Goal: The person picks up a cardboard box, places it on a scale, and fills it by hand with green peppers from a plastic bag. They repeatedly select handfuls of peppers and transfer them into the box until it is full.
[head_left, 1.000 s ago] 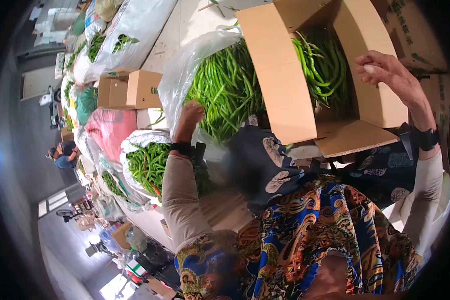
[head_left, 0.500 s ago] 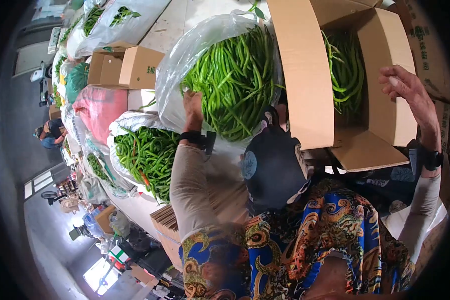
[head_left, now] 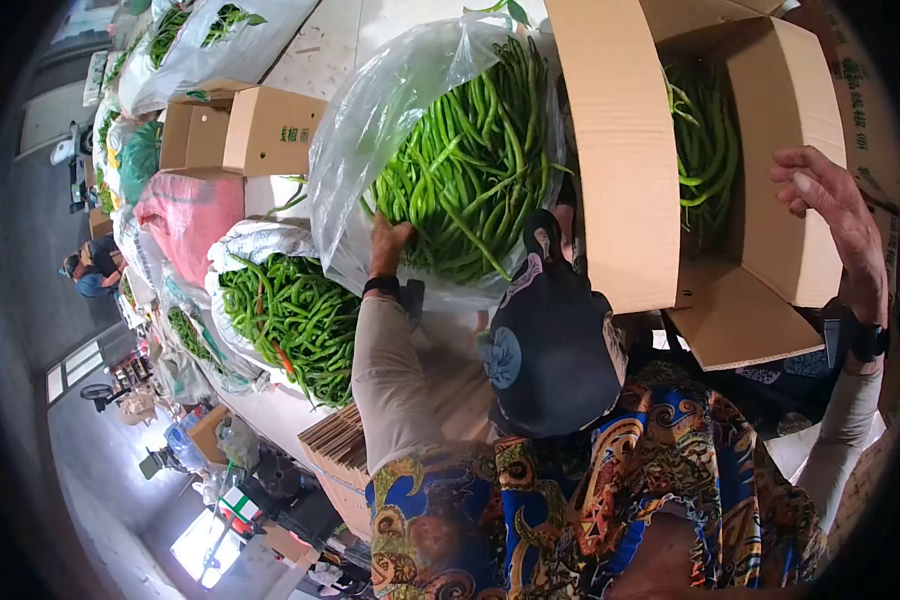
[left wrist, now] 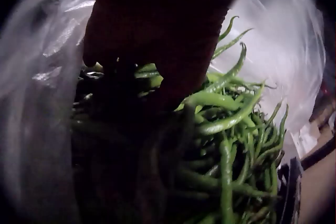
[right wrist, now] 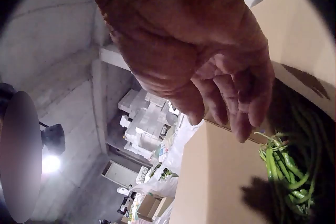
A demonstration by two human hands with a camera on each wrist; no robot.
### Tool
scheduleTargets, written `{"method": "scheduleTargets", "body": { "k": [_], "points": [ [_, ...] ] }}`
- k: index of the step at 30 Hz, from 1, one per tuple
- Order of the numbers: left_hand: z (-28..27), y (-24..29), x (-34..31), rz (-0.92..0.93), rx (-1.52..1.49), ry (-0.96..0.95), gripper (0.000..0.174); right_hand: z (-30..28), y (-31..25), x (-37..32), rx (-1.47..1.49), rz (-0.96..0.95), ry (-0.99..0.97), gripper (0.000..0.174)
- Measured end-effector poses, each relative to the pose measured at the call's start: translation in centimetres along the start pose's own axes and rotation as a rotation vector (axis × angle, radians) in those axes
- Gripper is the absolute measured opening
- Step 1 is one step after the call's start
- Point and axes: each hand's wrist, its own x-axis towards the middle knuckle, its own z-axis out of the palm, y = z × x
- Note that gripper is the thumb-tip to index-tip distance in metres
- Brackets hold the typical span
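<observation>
Long green chili peppers (head_left: 470, 150) fill a clear plastic bag (head_left: 345, 150). At the bag's near left edge, my left hand (head_left: 388, 245) grips peppers with its fingers down among them. In the left wrist view that hand (left wrist: 163, 29) is dark, and green shows between thumb and fingers. My right hand (head_left: 820, 195) hovers by the far right wall of an open cardboard box (head_left: 620, 150), holding nothing. Its fingers hang loosely curled in the right wrist view. More long peppers (head_left: 705, 150) lie inside the box, partly hidden by its flap.
A white sack of shorter green peppers (head_left: 295, 320) stands left of my left forearm. Behind it are a pink sack (head_left: 190, 215) and a small open box (head_left: 260, 130). Flattened cardboard (head_left: 335, 440) is stacked nearby. Far left, another person (head_left: 92, 265) is visible.
My left hand has come from beside the bag's plastic in to the peppers at its edge. The right hand stays by the box. The head view has shifted.
</observation>
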Motion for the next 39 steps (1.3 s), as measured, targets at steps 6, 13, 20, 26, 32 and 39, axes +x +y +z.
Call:
{"method": "scheduleTargets", "body": {
  "k": [6, 13, 20, 26, 32, 39],
  "points": [
    [-1.0, 6.0, -1.5, -0.032, 0.302, -0.111, 0.051, -0.1, 0.2, 0.5, 0.011, 0.016, -0.053, 0.055],
    [-2.8, 17.9, 1.6, 0.477, 0.716, -0.064, 0.028, 0.4, 0.1, 0.7, -0.008, 0.068, -0.037, 0.058],
    [0.3, 27.1, 6.9, 0.615, 0.232, -0.286, 0.046, 1.0, -0.5, 0.8, 0.022, 0.081, 0.031, 0.06],
    [8.7, 20.5, 14.5, 0.492, 0.888, 0.116, 0.072, 0.5, -0.1, 1.6, 0.05, 0.069, -0.09, 0.054],
    [9.7, 22.4, 13.5, 0.252, 0.852, -0.019, 0.05, 0.6, -0.3, 2.1, 0.046, 0.09, -0.157, 0.053],
    [10.2, 24.1, 11.7, 0.25, 0.801, 0.047, 0.047, 0.3, -1.6, 1.7, -0.01, 0.14, -0.18, 0.049]
  ]
}}
